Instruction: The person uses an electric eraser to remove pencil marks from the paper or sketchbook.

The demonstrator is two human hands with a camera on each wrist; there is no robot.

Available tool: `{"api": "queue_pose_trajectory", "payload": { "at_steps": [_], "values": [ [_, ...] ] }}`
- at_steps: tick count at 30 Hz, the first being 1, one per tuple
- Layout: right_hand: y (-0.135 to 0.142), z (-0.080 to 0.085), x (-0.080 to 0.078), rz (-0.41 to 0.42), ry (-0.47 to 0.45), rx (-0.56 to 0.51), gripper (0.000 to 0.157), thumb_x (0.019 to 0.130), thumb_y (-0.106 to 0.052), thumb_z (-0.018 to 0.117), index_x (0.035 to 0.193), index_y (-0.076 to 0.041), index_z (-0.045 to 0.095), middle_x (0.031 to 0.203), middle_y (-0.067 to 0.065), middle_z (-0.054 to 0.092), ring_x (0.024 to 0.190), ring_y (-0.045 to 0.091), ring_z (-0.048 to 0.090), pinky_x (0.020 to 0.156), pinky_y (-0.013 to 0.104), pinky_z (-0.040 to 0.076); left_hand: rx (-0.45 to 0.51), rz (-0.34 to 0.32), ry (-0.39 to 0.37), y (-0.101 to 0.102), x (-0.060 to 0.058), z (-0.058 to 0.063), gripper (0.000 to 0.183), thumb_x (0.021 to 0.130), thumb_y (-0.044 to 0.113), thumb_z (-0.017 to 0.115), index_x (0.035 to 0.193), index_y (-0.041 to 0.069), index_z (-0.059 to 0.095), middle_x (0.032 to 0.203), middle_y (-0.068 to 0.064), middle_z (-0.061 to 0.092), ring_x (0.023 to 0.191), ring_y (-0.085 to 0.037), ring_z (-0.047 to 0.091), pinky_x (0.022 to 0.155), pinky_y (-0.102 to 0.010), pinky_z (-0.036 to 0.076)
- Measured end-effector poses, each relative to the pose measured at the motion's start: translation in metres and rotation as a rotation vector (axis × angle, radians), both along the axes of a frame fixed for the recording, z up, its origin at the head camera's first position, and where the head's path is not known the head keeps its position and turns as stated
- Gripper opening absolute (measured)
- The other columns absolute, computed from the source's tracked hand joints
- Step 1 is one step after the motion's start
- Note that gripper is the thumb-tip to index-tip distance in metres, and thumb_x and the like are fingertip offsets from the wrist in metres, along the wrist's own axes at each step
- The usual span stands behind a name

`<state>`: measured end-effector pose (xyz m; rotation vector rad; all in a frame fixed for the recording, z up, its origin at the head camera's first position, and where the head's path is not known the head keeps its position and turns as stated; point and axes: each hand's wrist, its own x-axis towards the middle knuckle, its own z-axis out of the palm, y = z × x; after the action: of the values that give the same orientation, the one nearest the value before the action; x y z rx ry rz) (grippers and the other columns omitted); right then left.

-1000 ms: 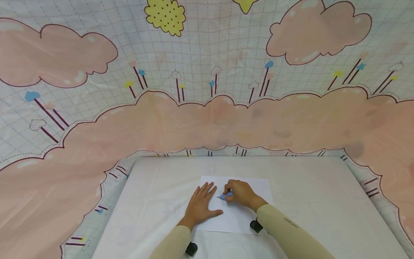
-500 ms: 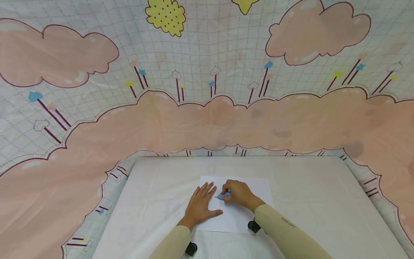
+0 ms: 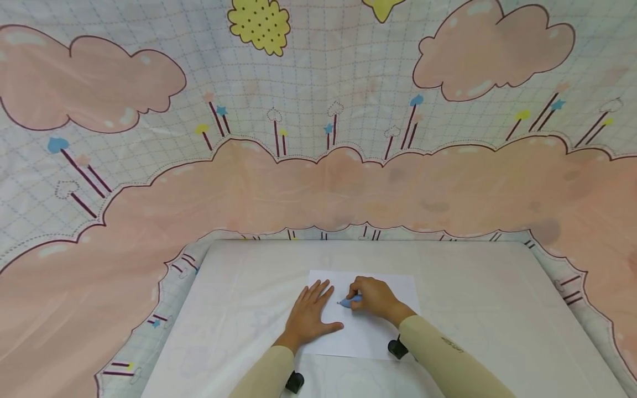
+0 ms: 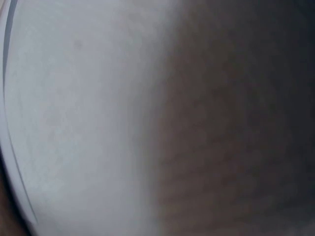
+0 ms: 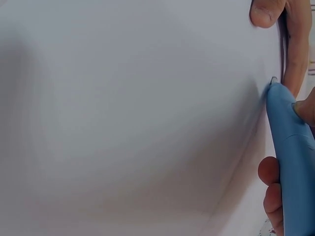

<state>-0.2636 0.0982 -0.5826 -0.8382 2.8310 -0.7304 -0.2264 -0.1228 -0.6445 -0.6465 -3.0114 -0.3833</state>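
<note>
A white sheet of paper (image 3: pixel 368 337) lies on the pale tabletop. My left hand (image 3: pixel 306 318) rests flat on its left part, fingers spread and thumb pointing right. To the right, my right hand (image 3: pixel 375 298) grips a thick blue pen-shaped tool (image 3: pixel 351 302), its thin tip pointing left over the paper. The right wrist view shows the fingers curled round the blue tool (image 5: pixel 290 142), with a small shiny tip near the left hand's thumb (image 5: pixel 263 14). Its exact kind is unclear. In the left wrist view there is only a blurred pale surface (image 4: pixel 78 123) and a dark shadow.
The table (image 3: pixel 239 287) has a white cover and extends well past the paper on both sides. Behind it hangs a curtain (image 3: pixel 348 193) printed with clouds. A black wrist camera (image 3: pixel 294 382) sits below the left sleeve, and another black camera (image 3: pixel 397 348) below the right.
My right hand, with the blue tool, shifts slightly left and then back to the right over the paper. The left hand stays in place.
</note>
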Motion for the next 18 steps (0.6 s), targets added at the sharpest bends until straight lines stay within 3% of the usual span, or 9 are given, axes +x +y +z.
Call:
{"api": "queue_pose_trajectory", "payload": {
  "at_steps": [18],
  "values": [
    [0.028, -0.002, 0.000, -0.047, -0.054, -0.039, 0.010, 0.076, -0.016, 0.081, 0.080, -0.021, 0.073, 0.088, -0.013, 0.065, 0.080, 0.008, 0.057, 0.077, 0.035, 0.053, 0.013, 0.016, -0.003, 0.005, 0.004, 0.007, 0.098, 0.079, 0.080, 0.053, 0.154, 0.019, 0.036, 0.162, 0.001, 0.029, 0.151, -0.022, 0.019, 0.123, -0.048, 0.017]
  ]
}}
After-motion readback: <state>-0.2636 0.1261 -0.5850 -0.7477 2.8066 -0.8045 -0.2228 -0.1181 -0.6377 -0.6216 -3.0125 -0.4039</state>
